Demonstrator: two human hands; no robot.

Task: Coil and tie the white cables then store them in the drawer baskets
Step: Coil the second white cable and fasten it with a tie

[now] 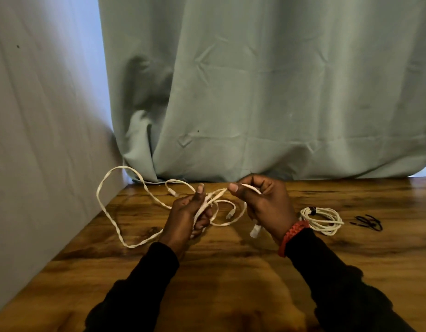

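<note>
Over a wooden table, we gather a loose flat white cable into loops. Our left hand is curled around several strands bunched together, thumb upright against them. Our right hand pinches the next stretch between thumb and curled fingers, with one plug end dangling below the palm. The rest of the cable sprawls in a wide loop toward the left wall, another connector lying near the curtain.

A second cable, the coiled cable, already lies bound on the table just beyond our right wrist, with a small pile of black ties farther right.

We judge the risk to be tangling: the free loop crosses itself near our left hand, and pulling it in quickly could knot it or twist the flat ribbon. A slackened left hand would spill the gathered loops.

No drawer or basket is in view, so we cannot tell what they hold.
</note>
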